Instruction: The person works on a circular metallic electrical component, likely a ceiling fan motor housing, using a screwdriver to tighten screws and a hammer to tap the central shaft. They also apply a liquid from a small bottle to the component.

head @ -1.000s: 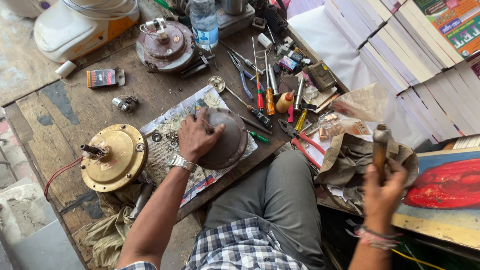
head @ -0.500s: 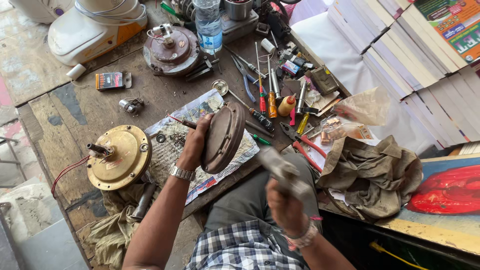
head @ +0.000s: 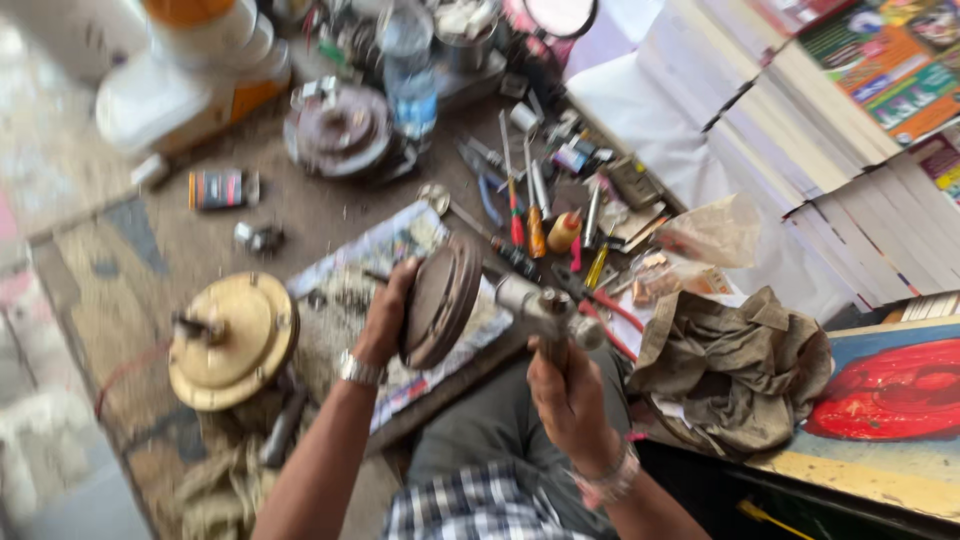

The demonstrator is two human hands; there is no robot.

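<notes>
My left hand (head: 385, 315) grips a round dark metal motor cover (head: 440, 300), held up on its edge above a sheet of printed paper (head: 400, 250) on the wooden bench. In my right hand (head: 565, 385) is a hammer (head: 535, 300); its metal head is against the right face of the cover. A brass-coloured round motor body (head: 230, 340) with a shaft sticking out lies to the left of my left arm. The frame is motion-blurred.
Screwdrivers and pliers (head: 530, 215) lie scattered behind the cover. A plastic water bottle (head: 408, 65) stands at the back beside another dark motor part (head: 340, 130). A crumpled brown cloth (head: 735, 370) lies to the right, and stacked books (head: 830, 150) fill the far right.
My right hand swung the hammer from far right in to the cover. My left hand tipped the cover from flat on the paper up onto its edge.
</notes>
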